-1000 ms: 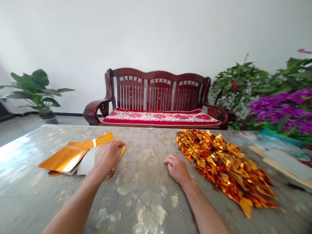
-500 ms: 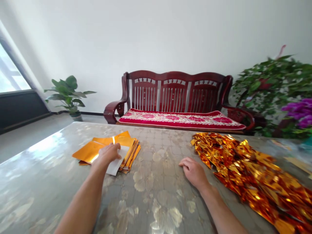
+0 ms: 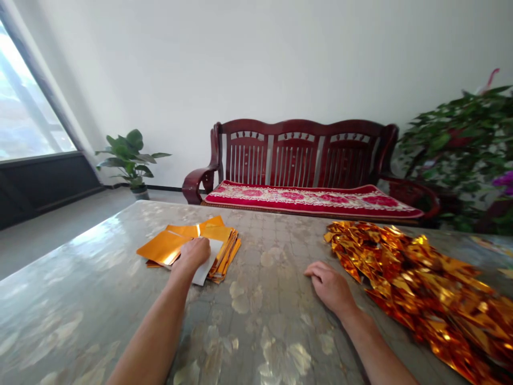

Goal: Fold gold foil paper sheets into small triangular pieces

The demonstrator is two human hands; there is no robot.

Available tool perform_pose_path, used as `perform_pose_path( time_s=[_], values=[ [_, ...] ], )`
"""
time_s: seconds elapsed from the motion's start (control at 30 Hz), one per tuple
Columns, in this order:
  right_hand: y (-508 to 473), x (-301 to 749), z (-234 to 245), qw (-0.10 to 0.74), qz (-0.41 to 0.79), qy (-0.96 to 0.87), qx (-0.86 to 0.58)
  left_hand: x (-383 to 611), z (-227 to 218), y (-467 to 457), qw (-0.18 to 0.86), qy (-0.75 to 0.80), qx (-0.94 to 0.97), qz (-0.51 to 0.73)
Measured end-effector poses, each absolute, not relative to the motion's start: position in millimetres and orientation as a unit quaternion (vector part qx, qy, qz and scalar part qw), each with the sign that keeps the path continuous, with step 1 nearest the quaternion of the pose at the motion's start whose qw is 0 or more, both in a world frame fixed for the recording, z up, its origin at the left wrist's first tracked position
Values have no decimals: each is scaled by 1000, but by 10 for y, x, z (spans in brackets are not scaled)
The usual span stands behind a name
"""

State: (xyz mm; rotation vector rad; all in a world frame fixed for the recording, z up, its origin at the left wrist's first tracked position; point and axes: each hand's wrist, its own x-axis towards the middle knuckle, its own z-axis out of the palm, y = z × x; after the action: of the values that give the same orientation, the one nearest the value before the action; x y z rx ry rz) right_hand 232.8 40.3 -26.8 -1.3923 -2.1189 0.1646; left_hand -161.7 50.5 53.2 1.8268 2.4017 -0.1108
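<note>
My left hand (image 3: 195, 252) is curled down on a fanned stack of gold foil paper (image 3: 160, 246), its fingers closed at the top sheets and their tips hidden. A white sheet face (image 3: 210, 258) shows beneath and beside that hand. The thick right side of the stack fans out past it. Loosely curled, my right hand (image 3: 327, 284) rests on the tabletop with fingers together and nothing visible in them. Just right of it lies a long heap of folded, shiny gold foil pieces (image 3: 404, 272).
A patterned, glossy cover lies over the table (image 3: 256, 321). Behind its far edge stands a dark red wooden bench (image 3: 296, 160) with a red and white floral seat cover (image 3: 312, 198). Potted plants stand at left (image 3: 134, 160) and right (image 3: 465, 133).
The view has turned slightly left, so everything sits further right in the picture. My left hand's fingers, previously stretched over the white sheet, have curled in. My right hand stays by the heap.
</note>
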Motion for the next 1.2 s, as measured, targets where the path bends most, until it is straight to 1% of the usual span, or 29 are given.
perform_pose_path(
  time_s=[0.13,0.47,0.9,1.07,1.2],
  values=[
    [405,2326,-267,295,62,-797,-524,-1560,517,487,36,794,607,-27],
    [412,2323,-267,293,60,-795,-527,-1583,405,578,10,801,599,-19],
    [442,2336,-303,287,49,-803,-520,-1582,229,548,-60,780,622,1],
    [442,2337,-307,292,50,-801,-520,-1534,341,393,-69,745,663,33],
    [439,2339,-307,288,43,-802,-522,-1210,369,203,-70,671,734,74]
  ],
)
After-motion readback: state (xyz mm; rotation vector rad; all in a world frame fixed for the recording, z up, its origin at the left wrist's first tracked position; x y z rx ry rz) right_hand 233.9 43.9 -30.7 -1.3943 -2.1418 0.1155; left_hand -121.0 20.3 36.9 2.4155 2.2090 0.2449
